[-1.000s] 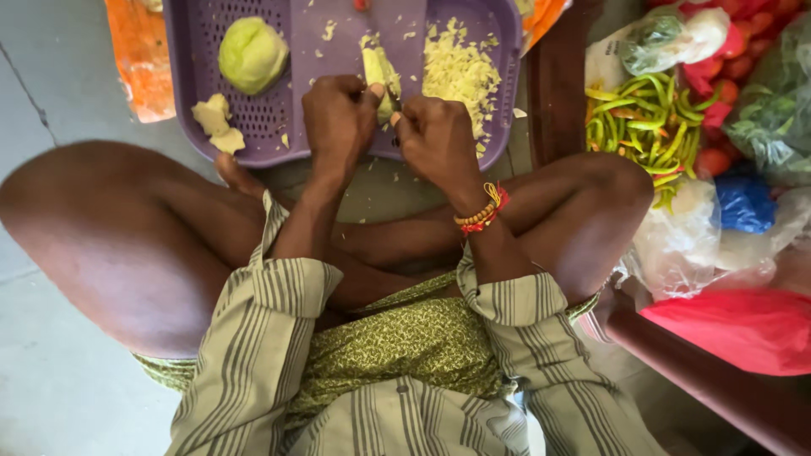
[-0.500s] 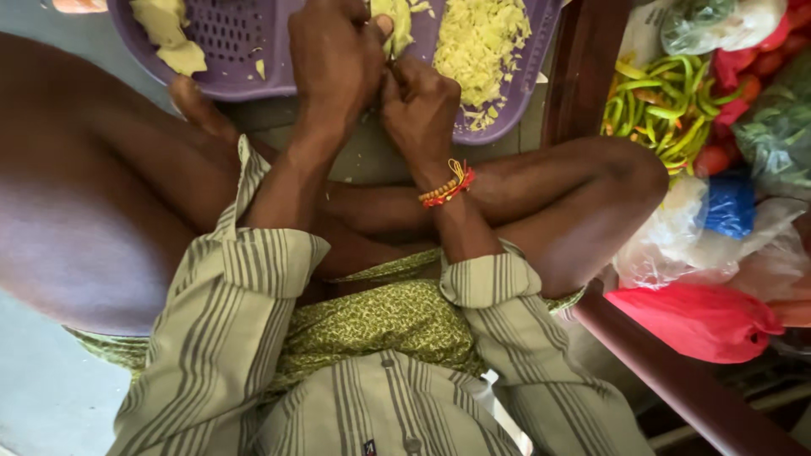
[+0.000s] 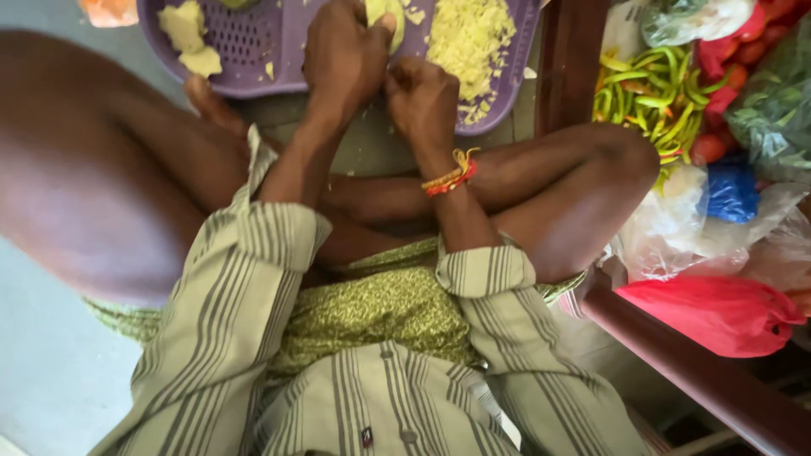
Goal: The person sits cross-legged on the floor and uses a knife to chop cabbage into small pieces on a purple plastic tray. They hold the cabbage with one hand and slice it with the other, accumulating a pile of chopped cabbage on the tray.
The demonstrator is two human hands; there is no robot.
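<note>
Pale green and crisp-looking, the cabbage piece (image 3: 384, 21) sits pinched in the left hand (image 3: 342, 59) over the middle of the purple perforated tray (image 3: 253, 42) on the floor, between loose chunks (image 3: 190, 34) at the tray's left end and a shredded heap (image 3: 473, 38) at its right. The right hand (image 3: 421, 97) is curled into a closed fist just beside it; what it grips is hidden. The piece looks light, stiff and brittle, likely to flake apart, so it is best held by its thick back edge.
</note>
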